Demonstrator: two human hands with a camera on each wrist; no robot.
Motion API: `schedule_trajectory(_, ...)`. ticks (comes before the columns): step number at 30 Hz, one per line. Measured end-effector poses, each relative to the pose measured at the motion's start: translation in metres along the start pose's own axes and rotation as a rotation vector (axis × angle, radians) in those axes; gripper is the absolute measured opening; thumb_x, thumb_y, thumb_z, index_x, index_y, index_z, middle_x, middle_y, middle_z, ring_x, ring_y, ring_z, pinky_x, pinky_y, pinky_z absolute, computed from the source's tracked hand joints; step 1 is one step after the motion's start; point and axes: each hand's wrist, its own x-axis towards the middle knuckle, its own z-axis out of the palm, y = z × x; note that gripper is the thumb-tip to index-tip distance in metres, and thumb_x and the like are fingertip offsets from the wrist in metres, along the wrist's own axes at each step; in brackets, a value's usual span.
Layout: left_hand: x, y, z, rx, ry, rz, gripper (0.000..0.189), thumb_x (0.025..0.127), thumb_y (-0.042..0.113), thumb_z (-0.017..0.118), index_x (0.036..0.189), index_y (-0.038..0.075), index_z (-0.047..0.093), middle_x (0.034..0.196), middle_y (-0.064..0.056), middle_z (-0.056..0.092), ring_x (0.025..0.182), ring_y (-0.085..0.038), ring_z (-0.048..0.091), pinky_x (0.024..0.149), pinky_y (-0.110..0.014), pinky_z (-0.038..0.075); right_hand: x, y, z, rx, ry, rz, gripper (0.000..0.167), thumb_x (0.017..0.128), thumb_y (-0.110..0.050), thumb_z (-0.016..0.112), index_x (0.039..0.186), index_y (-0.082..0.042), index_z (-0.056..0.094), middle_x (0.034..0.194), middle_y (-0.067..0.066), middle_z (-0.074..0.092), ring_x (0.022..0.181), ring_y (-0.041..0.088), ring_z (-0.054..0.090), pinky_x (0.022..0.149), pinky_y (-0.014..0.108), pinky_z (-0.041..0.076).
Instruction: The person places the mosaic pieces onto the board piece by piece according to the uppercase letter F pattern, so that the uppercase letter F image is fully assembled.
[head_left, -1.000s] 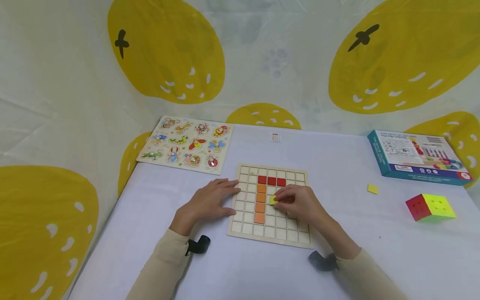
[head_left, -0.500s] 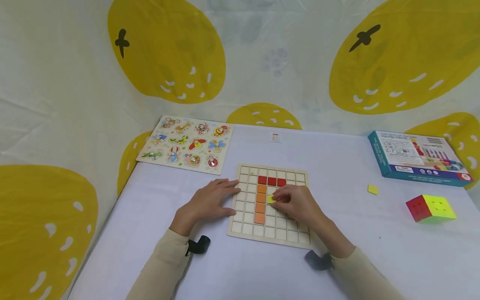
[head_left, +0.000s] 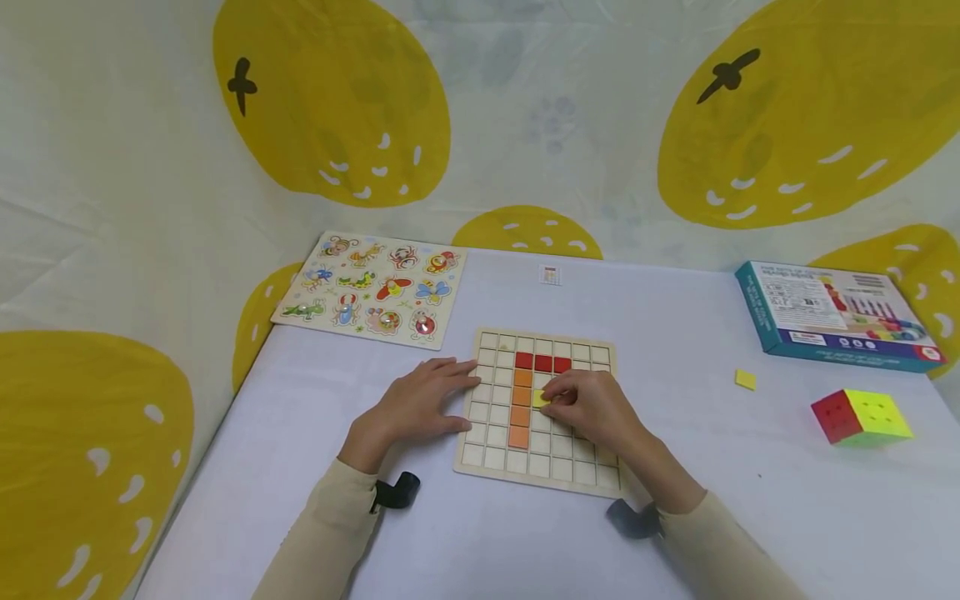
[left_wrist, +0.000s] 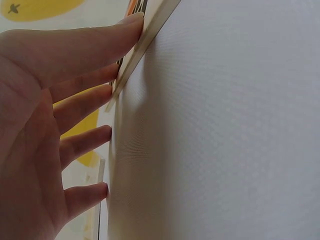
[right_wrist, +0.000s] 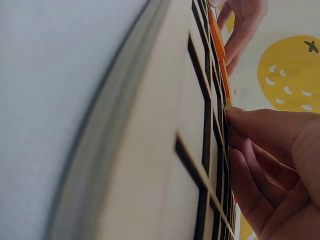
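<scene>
A wooden grid board (head_left: 495,456) lies on the white table. Three red tiles (head_left: 543,363) form a row in it, and several orange tiles (head_left: 520,416) run down in a column beneath the leftmost one. Just right of that column, my right hand (head_left: 600,408) pinches a yellow square tile (head_left: 539,399) between thumb and fingers, at a cell of the grid. In the right wrist view the thumb (right_wrist: 245,114) hides most of the tile. My left hand (head_left: 420,404) has its fingers spread, with thumb and fingertips at the board's left edge.
Another yellow tile (head_left: 745,380) lies to the right, near a red and yellow cube (head_left: 862,417). Behind these sits a teal-edged box (head_left: 840,315). An insect picture puzzle (head_left: 372,287) is at the back left, and a small pattern card (head_left: 551,275) lies beyond the board.
My right hand has shifted slightly left with the yellow tile, bringing it up against the orange column. My left hand has kept its place.
</scene>
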Motion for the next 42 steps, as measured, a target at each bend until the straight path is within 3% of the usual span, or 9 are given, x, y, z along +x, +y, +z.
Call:
schedule_trajectory(23,0.001,-0.002,0.001,0.002,0.013,0.018,0.066,0.085,0.043,0.08,0.145,0.025,0.058,0.164,0.009,0.042,0.154,-0.025,0.036,0.119,-0.055,0.042,0.001,0.001,-0.001,0.017,-0.012,0.002,0.012,0.078,-0.009,0.086,0.089,-0.01,0.081,0.094,0.002,0.08,0.073,0.005,0.067,0.067,0.015,0.056)
schedule_trajectory(30,0.0,-0.003,0.002,-0.009,0.011,0.018,0.067,0.086,0.043,0.079,0.146,0.025,0.057,0.164,0.009,0.041,0.155,-0.025,0.035,0.119,-0.055,0.042,-0.002,0.004,-0.007,0.052,-0.05,0.002,0.018,0.08,-0.009,0.086,0.096,-0.01,0.08,0.098,0.003,0.078,0.075,0.004,0.067,0.071,0.016,0.059)
schedule_trajectory(34,0.0,-0.003,0.002,-0.02,0.01,0.016,0.067,0.086,0.043,0.079,0.147,0.025,0.057,0.164,0.009,0.041,0.154,-0.026,0.035,0.117,-0.057,0.043,-0.008,0.01,-0.021,0.059,0.015,0.005,0.023,0.081,-0.01,0.085,0.103,-0.011,0.078,0.102,0.003,0.077,0.079,0.008,0.069,0.074,0.019,0.061)
schedule_trajectory(38,0.001,-0.001,0.002,-0.02,0.01,0.016,0.066,0.086,0.043,0.079,0.146,0.025,0.057,0.164,0.009,0.042,0.155,-0.027,0.035,0.116,-0.059,0.044,-0.019,0.028,-0.048,-0.02,0.122,0.09,0.027,0.086,-0.012,0.081,0.112,-0.011,0.075,0.109,0.008,0.076,0.084,0.018,0.068,0.068,0.018,0.057)
schedule_trajectory(42,0.0,-0.001,0.004,-0.006,0.011,0.011,0.065,0.085,0.044,0.079,0.145,0.025,0.059,0.163,0.009,0.043,0.154,-0.026,0.036,0.114,-0.059,0.045,-0.036,0.059,-0.076,-0.087,0.15,0.269,0.04,0.092,-0.02,0.077,0.129,-0.01,0.067,0.128,0.018,0.066,0.094,0.028,0.067,0.061,0.017,0.053)
